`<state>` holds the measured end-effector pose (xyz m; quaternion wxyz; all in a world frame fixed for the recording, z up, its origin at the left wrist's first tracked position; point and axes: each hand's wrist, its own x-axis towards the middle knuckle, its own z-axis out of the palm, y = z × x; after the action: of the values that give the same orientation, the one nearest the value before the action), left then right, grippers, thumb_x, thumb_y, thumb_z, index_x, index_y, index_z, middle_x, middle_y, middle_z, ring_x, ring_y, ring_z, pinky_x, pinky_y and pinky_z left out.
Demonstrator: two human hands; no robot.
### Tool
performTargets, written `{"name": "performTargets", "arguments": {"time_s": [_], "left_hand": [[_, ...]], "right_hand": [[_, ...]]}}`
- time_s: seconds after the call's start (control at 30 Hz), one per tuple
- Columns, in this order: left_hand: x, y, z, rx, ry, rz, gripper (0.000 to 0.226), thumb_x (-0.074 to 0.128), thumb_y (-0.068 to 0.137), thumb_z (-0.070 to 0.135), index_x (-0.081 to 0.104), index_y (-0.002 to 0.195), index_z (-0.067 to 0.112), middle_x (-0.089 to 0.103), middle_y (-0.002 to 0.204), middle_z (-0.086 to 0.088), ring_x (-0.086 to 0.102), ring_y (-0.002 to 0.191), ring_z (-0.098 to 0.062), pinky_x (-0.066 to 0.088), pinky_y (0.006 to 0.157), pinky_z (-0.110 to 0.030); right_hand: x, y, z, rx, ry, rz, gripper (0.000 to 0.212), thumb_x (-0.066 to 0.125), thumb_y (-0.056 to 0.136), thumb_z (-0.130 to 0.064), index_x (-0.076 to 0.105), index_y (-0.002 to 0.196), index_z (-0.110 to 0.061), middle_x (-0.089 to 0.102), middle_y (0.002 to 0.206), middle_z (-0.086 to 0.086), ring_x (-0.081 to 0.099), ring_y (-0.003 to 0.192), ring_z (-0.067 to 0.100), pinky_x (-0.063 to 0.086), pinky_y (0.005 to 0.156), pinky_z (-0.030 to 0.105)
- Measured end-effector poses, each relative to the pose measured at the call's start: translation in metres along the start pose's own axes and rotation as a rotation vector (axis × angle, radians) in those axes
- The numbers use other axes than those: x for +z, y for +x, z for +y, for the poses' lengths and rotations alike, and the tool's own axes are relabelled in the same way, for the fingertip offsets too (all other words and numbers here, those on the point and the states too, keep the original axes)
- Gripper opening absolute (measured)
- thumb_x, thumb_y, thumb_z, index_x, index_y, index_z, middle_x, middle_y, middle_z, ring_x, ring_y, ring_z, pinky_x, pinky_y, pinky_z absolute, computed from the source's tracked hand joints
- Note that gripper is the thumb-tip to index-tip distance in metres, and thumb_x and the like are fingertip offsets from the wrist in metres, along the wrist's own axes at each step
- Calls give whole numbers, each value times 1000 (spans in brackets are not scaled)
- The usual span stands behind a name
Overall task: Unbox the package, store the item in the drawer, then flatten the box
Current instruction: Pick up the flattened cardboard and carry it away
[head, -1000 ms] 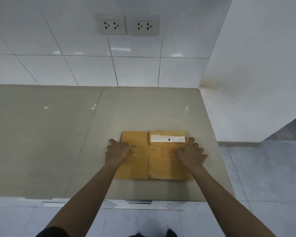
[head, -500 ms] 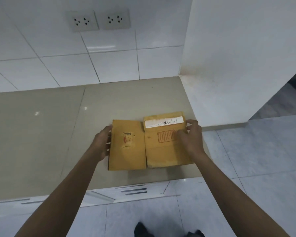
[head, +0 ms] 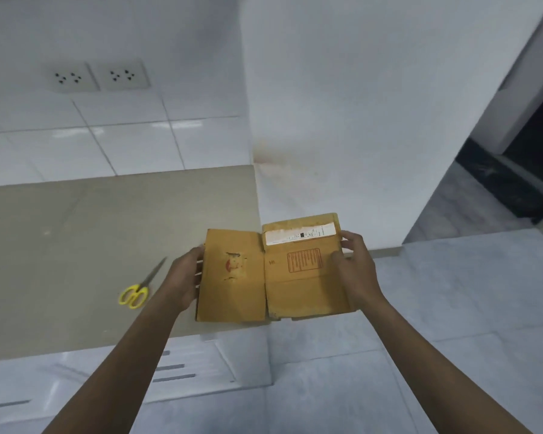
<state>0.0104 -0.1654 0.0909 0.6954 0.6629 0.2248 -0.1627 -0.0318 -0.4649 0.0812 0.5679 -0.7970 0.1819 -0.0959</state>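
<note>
Flattened cardboard box (head: 273, 274) held in both hands, flat side up toward the camera, over the right front corner of the bench (head: 76, 245). Whether it touches the bench edge cannot be told; its right half hangs past the bench end, over the floor (head: 452, 308).

Left hand (head: 185, 277) grips the box's left edge, fingers (head: 198, 274) curled narrow around the edge, thumb side hidden behind the cardboard. Right hand (head: 355, 270) grips the right edge, thumb on top of the face, fingers wrapped over the upper right corner area, closed on the cardboard.

Box shows two panels side by side with a crease between them. Left panel has a torn patch with a red mark (head: 234, 266). Right panel carries a white shipping label (head: 300, 235) along the top, just left of the right fingers, and a red printed rectangle (head: 304, 260) below it, beside the right thumb.

Yellow-handled scissors (head: 140, 288) lie on the bench, left of the left hand, apart from it, blades pointing away from the person.

Two wall sockets (head: 98, 77) on the tiled wall, well beyond and left of the hands. White drawer fronts (head: 170, 371) with slot handles sit under the bench, below the left forearm. Frame slightly blurred.
</note>
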Motion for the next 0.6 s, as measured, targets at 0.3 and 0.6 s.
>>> {"name": "performTargets", "arguments": {"time_s": [0.3, 0.6], "left_hand": [[145, 8, -11, -73, 4, -104, 32, 46, 95, 39, 58, 111, 14, 66, 99, -8, 59, 84, -26, 47, 71, -38], [255, 70, -16, -183, 44, -163, 31, 47, 97, 35, 55, 116, 13, 63, 105, -8, 58, 93, -28, 44, 85, -42]], "right_hand": [[-138, 32, 51, 75, 20, 87, 28, 55, 93, -29, 51, 121, -32, 57, 119, -9, 56, 95, 7, 41, 65, 19], [-193, 101, 101, 187, 32, 121, 31, 59, 92, -31, 52, 122, -27, 55, 118, -10, 54, 100, 9, 41, 68, 22]]}}
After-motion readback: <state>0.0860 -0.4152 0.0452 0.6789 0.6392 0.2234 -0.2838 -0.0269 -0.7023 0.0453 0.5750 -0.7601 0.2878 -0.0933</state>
